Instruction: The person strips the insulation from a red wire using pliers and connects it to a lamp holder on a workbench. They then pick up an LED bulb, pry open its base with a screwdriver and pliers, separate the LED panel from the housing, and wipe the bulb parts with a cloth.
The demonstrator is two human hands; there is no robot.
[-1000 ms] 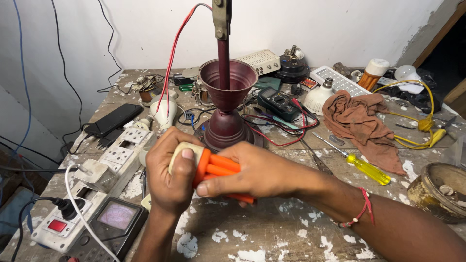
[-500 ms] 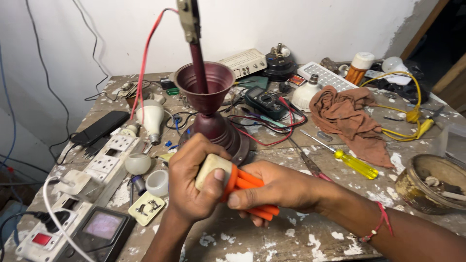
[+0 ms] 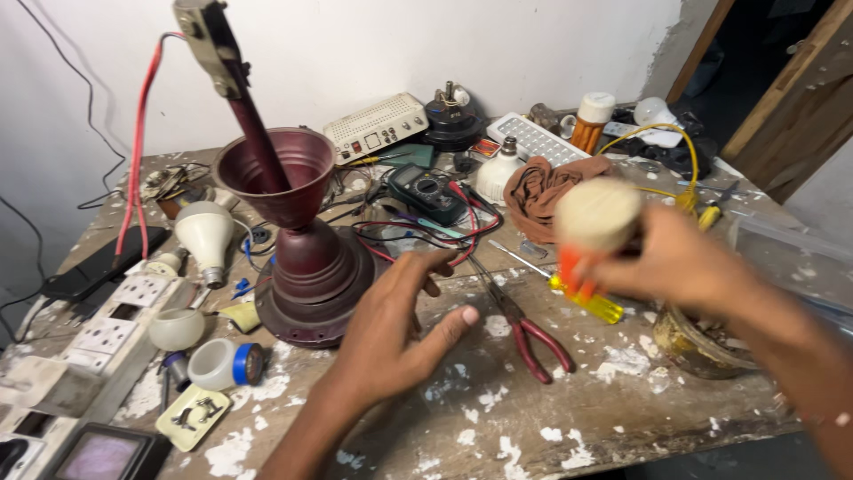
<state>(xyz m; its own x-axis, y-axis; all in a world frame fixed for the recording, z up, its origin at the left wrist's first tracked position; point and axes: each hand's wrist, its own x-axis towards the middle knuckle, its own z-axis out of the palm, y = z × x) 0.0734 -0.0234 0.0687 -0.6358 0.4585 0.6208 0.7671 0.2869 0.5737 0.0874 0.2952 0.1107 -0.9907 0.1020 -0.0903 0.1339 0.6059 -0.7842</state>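
The worn wooden workbench with flaking white paint (image 3: 551, 427) carries many tools and parts. On its left half stands the dark red metal fan body with a funnel-shaped cup and a rod (image 3: 298, 240), and a red wire runs from the top of the rod. The left hand (image 3: 391, 333) rests open on the bench just beside the base of this fan body, the fingers spread apart and holding nothing. The right hand (image 3: 680, 262) is raised above the right part of the bench, blurred, with the fingers clamped on the orange handle of the cream round-headed tool (image 3: 593, 222). Under it lie the red-handled pliers (image 3: 529, 329) and the yellow-handled screwdriver (image 3: 586, 302). Near the left edge lies the white bulb housing (image 3: 203, 236).
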